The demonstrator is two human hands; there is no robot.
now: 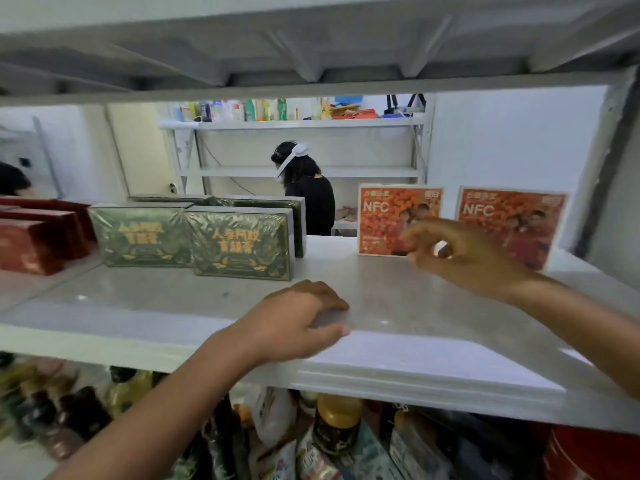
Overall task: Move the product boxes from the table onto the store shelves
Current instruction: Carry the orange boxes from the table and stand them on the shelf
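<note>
The right hand was raised over the shelf board, its fingers loosely curled and partly spread, holding nothing. Motion blur prevented a finer reading of the finger gap. Directly beyond those fingers stood the left orange NFC box, upright on its long edge with its printed face toward the camera; whether the fingertips touched the box could not be determined. The right orange NFC box stood beside it, also upright, with a gap between the two.

The left hand lay palm down on the shelf's front edge, fingers flat and close together, gripping no product. It was well apart from both orange boxes, so the right hand was clearly the nearer.

Further left, green boxes and dark red boxes were shelved. No table was in view.

Judgement: any adjustment of the left orange box would fall to the right hand, reaching forward and slightly left.
</note>
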